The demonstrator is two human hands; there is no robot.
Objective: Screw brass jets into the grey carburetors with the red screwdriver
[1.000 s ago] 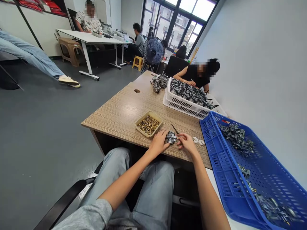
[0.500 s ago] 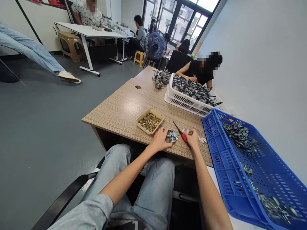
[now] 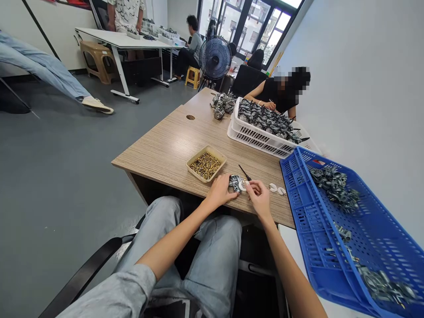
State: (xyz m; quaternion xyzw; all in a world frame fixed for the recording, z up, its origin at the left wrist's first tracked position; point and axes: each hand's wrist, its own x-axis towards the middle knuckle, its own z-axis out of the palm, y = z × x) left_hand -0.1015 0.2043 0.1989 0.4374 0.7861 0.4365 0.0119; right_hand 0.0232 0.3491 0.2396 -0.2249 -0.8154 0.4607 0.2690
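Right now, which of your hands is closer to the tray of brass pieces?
Left. The left hand is just beside the tray, holding the metal part; the right hand is farther off, past that part, holding a white piece at it.

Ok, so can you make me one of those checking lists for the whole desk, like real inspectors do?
Surface: wood-look desk, with a round hole near its far side.
Job's things: silver metal part; curved white piece at its right end, touching or not is too small to tell; brass pieces in a tray.
Clutter: thin dark tool, two loose white discs, a metal heap, full white basket, blue basket.
Grippers: bare hands; left holds the metal part, right pinches the white piece.
Cables: nothing seen on this desk.
Surroundings: big fan, people nearby.
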